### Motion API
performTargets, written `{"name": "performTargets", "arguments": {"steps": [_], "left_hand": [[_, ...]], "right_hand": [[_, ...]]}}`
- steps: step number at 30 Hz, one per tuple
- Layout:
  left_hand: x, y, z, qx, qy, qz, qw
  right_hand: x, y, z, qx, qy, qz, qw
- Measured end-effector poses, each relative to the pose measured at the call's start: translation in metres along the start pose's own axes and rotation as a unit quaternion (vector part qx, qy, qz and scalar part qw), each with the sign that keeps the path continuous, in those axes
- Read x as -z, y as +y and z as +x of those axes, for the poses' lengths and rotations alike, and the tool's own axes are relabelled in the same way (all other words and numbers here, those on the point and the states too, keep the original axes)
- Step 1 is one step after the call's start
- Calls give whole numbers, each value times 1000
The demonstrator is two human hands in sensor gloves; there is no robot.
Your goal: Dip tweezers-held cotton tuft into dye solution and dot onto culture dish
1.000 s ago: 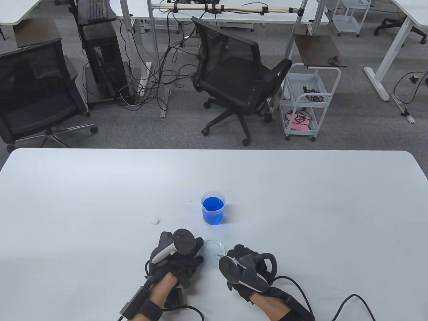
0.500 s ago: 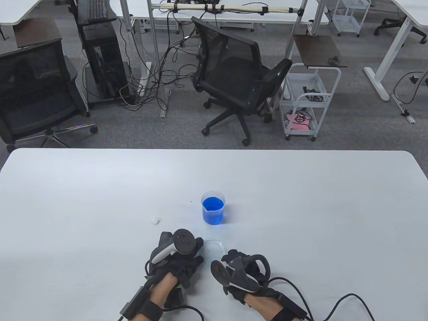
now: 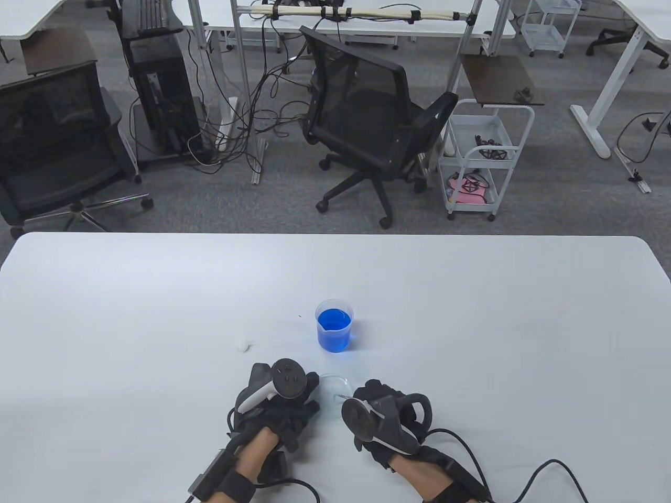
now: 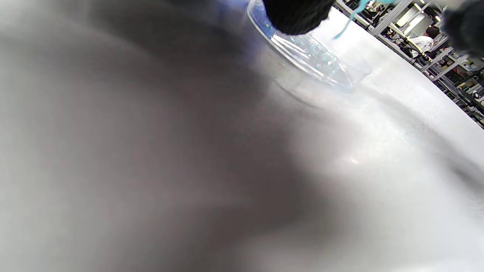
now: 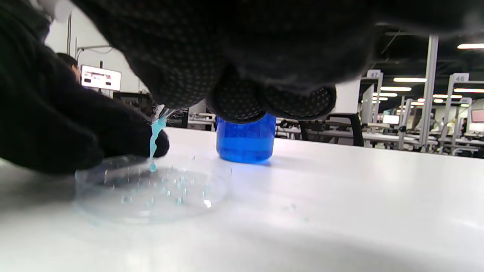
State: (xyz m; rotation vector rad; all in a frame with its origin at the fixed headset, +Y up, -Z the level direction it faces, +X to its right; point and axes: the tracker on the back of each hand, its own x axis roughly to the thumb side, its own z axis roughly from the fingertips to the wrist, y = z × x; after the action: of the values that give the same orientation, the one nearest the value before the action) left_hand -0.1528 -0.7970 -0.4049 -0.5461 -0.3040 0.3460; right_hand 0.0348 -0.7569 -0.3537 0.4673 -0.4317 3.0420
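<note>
Since half a second ago the right hand (image 3: 385, 416) has shifted back toward 1 o'clock, closing again on the culture dish (image 3: 335, 389), while the left hand (image 3: 280, 401) has stayed put at the dish's 9 o'clock edge.

From the right wrist view, the right grip is closed around the tweezers, whose body is mostly hidden under the glove; only the dyed cotton tuft (image 5: 155, 138) shows, hanging as a pale blue strand with its tip touching or just above the dish floor. I judge the tuft is held near vertical so that only its point meets the plastic and leaves small dots, not smears. Many small blue droplets (image 5: 162, 190) already speckle the dish, so the dotting looks well under way.

The left hand's fingertips (image 5: 124, 139) rest against the dish's near rim, probably steadying the light dish so it doesn't slide under the dabbing. Whether those fingers curl over the rim or only press on it, I cannot tell.

The beaker of blue dye (image 3: 334, 325) stands at 12 o'clock from the dish on the tabletop (image 3: 472, 314), near enough for a short re-dip. A spare white cotton wisp (image 3: 242, 345) lies at 10 o'clock.
</note>
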Motion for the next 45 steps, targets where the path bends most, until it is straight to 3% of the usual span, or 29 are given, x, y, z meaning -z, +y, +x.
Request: {"name": "performTargets", "arguments": {"steps": [8, 21, 30, 34, 45], "left_hand": [[0, 0, 0, 1, 0, 0, 1000], [1, 0, 0, 0, 0, -1, 1000], [0, -1, 0, 0, 0, -1, 1000], [0, -1, 0, 0, 0, -1, 1000], [0, 0, 0, 0, 0, -1, 1000]], "right_hand": [[1, 21, 7, -26, -14, 32, 999], [1, -15, -11, 12, 21, -25, 999], [4, 20, -4, -30, 4, 28, 999], [4, 22, -3, -30, 2, 29, 999], [7, -6, -12, 1, 25, -20, 999]]}}
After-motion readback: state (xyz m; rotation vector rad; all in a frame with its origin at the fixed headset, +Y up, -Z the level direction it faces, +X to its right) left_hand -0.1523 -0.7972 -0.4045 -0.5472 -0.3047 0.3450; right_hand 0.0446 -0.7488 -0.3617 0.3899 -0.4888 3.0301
